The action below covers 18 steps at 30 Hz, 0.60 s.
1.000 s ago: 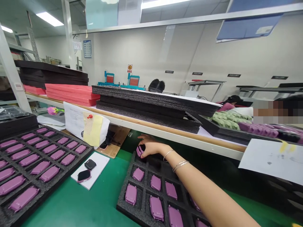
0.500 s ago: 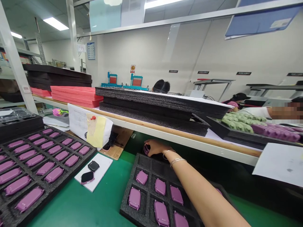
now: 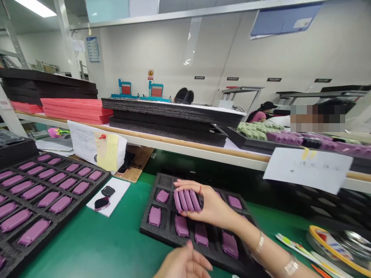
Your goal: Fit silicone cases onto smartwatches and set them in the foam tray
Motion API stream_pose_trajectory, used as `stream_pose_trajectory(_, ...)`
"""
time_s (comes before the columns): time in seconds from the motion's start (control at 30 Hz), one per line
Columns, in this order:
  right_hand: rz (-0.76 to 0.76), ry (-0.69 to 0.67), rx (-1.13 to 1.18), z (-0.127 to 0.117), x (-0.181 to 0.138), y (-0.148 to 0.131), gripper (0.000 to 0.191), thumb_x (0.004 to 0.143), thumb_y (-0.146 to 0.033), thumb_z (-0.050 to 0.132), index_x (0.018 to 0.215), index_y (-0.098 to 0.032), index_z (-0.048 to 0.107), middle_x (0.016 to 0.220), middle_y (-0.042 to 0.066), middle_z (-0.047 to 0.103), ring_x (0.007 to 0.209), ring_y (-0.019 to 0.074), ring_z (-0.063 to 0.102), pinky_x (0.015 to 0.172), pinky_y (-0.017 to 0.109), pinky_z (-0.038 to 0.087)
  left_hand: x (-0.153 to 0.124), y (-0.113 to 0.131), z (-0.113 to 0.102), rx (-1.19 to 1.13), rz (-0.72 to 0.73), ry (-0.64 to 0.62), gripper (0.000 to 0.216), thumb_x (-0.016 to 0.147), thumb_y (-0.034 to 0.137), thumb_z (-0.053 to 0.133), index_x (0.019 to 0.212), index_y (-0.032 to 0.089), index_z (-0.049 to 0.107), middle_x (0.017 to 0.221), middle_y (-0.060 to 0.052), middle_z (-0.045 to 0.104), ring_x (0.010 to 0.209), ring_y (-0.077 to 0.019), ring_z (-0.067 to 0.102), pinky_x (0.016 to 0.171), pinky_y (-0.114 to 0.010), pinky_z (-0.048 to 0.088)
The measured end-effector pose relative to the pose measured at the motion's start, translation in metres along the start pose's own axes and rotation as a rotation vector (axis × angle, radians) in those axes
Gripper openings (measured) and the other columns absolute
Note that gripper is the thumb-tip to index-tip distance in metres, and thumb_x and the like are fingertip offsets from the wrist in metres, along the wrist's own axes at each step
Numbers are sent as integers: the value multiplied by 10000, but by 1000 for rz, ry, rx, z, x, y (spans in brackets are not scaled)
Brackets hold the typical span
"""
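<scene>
My right hand (image 3: 211,204) grips a row of several purple watch cases (image 3: 188,200), pressed face to face between thumb and fingers. It is raised over a black foam tray (image 3: 146,227), whose pockets hold single purple cases; the hand and forearm hide part of that tray. At the bottom edge, my left hand (image 3: 184,262) is open with nothing in it, fingers pointing right, just in front of the tray. To the left lies a bigger black foam tray (image 3: 72,208) with rows of purple cases. Between the trays, a purple-framed watch (image 3: 102,203) and a black one (image 3: 108,190) rest on a white pad (image 3: 117,197).
A shelf edge (image 3: 174,148) crosses above the green table (image 3: 95,247). Stacked on it are black foam sheets (image 3: 162,123), red foam (image 3: 75,110) and a tray of green and purple pieces. A yellow-rimmed tin (image 3: 319,241) and toothbrush (image 3: 285,241) lie right. People are beyond the shelf.
My right hand has come back from under the shelf, at the tray's far edge, toward me with the purple watch cases. My left hand has entered at the bottom. The view has shifted right.
</scene>
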State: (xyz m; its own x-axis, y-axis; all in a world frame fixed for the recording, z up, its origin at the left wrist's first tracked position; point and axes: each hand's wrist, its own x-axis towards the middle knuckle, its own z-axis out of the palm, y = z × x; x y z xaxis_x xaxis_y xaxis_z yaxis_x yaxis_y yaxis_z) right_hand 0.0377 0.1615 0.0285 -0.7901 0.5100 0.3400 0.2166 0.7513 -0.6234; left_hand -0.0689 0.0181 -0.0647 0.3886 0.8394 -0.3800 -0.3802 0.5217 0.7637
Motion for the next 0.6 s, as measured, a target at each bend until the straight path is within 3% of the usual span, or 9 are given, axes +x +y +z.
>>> stream_pose_trajectory(0.07, -3, 12, 47, 5, -37, -22, 538, 656, -167, 798, 1165, -263, 653, 1272, 69, 701, 1270, 291, 605, 1101, 473, 465, -6, 9, 7, -262, 46, 65, 664, 905, 723, 436, 923, 99, 662, 804, -96, 698, 692, -181, 684, 755, -347, 545)
stream_pose_trajectory(0.13, -12, 60, 103, 12, -68, -36, 590, 631, -108, 769, 1180, -280, 635, 1230, 55, 722, 1194, 280, 660, 1050, 444, 517, -18, 18, 16, -355, 166, -4, 707, 850, 753, 514, 1079, 103, 676, 942, -129, 736, 835, -214, 711, 863, -375, 532)
stream_pose_trajectory(0.23, 8, 165, 152, 30, -102, -46, 631, 624, -73, 753, 1194, -296, 601, 1193, 33, 734, 1093, 250, 711, 984, 385, 565, -35, 24, 28, -300, 233, -73, 681, 779, 685, 689, 1182, 137, 659, 1148, -142, 719, 1006, -226, 688, 915, -357, 507)
stream_pose_trajectory(0.37, 46, 303, 171, 52, -127, -49, 721, 693, -115, 784, 1318, -319, 489, 1202, 37, 713, 1081, 224, 711, 951, 342, 584, -42, 13, 35, -190, 211, -3, 709, 716, 690, 744, 1163, 148, 649, 1054, -104, 714, 928, -207, 678, 829, -329, 519)
stream_pose_trajectory(0.5, 41, 305, 216, 60, -139, -52, 997, 705, -220, 874, 1501, -371, 294, 1205, 20, 706, 1161, 222, 679, 1022, 345, 552, -41, 2, 35, -28, 209, 88, 730, 697, 745, 706, 1106, 144, 648, 946, -61, 672, 814, -165, 621, 695, -263, 488)
stream_pose_trajectory(0.6, 39, 326, 221, 60, -142, -53, 1012, 723, -198, 856, 1528, -348, 261, 1199, 28, 715, 1223, 247, 644, 1081, 402, 514, -42, 2, 34, 100, 272, 96, 718, 724, 740, 681, 1129, 148, 641, 997, -67, 658, 855, -172, 596, 729, -267, 484)
